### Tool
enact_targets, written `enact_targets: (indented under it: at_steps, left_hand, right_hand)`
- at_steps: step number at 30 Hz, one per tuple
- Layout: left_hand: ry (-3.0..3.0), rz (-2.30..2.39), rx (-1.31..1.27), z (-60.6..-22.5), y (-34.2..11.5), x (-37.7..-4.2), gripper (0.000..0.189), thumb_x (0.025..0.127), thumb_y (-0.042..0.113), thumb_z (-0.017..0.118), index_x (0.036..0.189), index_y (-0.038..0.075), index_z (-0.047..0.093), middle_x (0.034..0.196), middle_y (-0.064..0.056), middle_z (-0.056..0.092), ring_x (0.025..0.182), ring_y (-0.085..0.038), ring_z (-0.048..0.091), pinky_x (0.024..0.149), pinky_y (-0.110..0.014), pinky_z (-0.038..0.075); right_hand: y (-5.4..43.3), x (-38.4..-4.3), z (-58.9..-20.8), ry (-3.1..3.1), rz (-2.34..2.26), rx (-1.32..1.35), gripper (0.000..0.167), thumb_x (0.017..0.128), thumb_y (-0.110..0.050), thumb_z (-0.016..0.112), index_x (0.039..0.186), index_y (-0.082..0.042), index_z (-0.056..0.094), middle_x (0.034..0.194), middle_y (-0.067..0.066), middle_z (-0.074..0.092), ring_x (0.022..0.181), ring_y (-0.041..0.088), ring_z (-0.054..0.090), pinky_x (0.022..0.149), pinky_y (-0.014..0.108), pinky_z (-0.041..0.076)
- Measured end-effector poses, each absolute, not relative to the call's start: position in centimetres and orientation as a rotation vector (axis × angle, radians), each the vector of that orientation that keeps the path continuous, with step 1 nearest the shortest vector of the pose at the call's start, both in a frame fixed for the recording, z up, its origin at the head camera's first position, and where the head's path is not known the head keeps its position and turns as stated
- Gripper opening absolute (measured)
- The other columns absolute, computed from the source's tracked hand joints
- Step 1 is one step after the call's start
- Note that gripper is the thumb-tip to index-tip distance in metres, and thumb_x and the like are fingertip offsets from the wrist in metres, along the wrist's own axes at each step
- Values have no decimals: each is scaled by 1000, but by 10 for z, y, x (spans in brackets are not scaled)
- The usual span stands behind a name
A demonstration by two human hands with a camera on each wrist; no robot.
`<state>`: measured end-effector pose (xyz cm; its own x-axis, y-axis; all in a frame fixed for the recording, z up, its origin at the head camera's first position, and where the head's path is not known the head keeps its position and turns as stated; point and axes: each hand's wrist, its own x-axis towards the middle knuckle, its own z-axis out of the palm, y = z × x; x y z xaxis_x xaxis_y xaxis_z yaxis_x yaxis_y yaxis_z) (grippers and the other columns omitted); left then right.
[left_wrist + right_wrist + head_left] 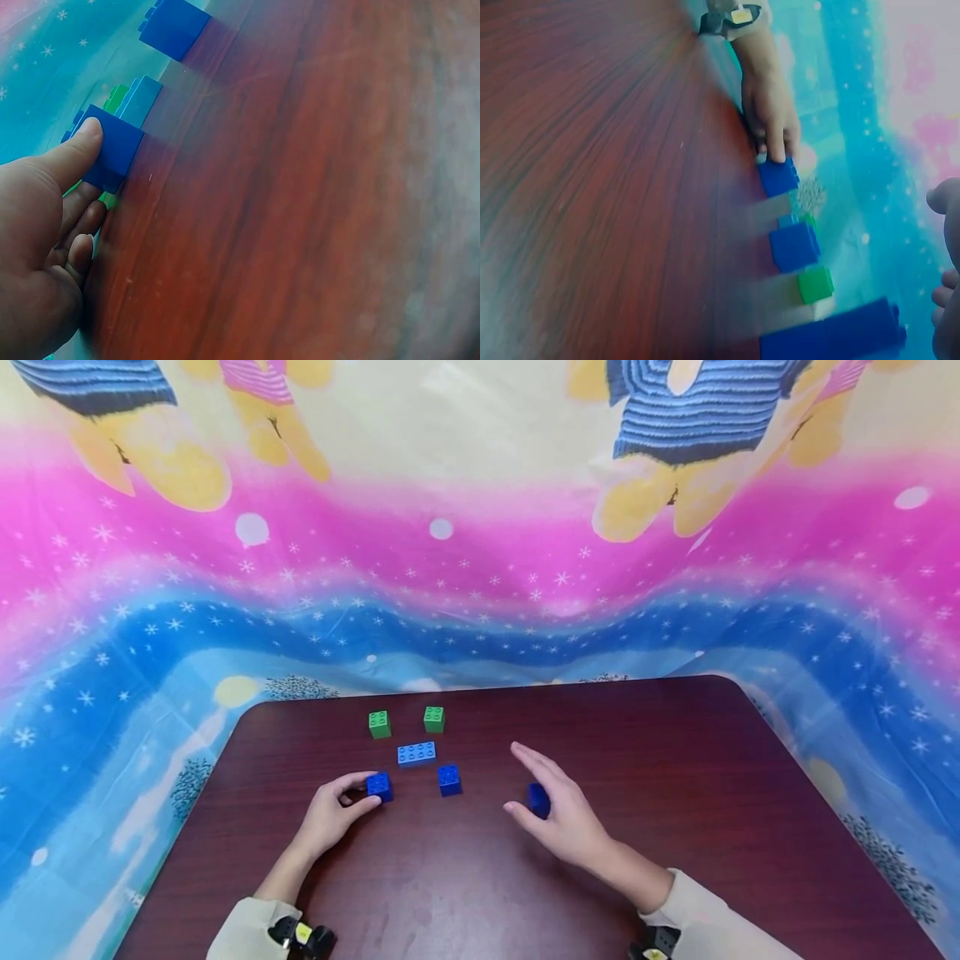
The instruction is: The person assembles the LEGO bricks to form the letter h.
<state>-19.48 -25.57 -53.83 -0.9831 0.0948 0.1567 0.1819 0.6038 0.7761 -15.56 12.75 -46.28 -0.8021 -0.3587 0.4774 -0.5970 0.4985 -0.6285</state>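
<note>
My left hand (pixel 330 817) pinches a dark blue toy brick (pixel 379 787) between thumb and fingers; the brick stands on the table. In the left wrist view the thumb lies on the side of this brick (pixel 116 150). My right hand (pixel 566 818) is spread, thumb apart from the fingers, beside another dark blue brick (pixel 537 800) that it partly hides. In the right wrist view that brick (pixel 832 334) looks long, with a gap between it and the hand (pixel 946 277). A third dark blue brick (pixel 449 781) stands between the hands.
Behind the dark blue bricks lies a longer light blue brick (pixel 416 754). Farther back stand two green bricks, one left (pixel 379 724) and one right (pixel 434 719). The dark wooden table (pixel 675 735) ends at a patterned cloth (pixel 480 585) hanging behind it.
</note>
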Motion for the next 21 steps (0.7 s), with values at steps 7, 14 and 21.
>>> enact_targets:
  at_steps: [7,14,21]
  left_hand:
    - [-2714,-1317,-259,-540,-257,-195,40,88,19,82,126,12,71,111,-5,73,101,-23,64,79,-30,51]
    - [-2715,-1296,-278,-542,-259,-195,40,89,19,81,127,12,71,111,-5,73,99,-20,64,79,-29,51]
    - [-2717,-1318,-265,-541,-258,-195,40,89,21,81,126,13,71,112,-4,72,101,-23,64,81,-34,52]
  right_hand:
    - [104,-155,-461,-2463,1276,858,69,92,-18,77,153,-15,46,151,4,52,136,24,52,106,51,46]
    - [82,-153,-468,-2566,1624,881,82,96,-21,73,162,-14,24,162,8,36,141,32,46,109,47,43]
    - [65,-156,-483,-2689,1584,822,87,95,-30,74,162,-11,23,164,11,30,144,34,40,113,50,38]
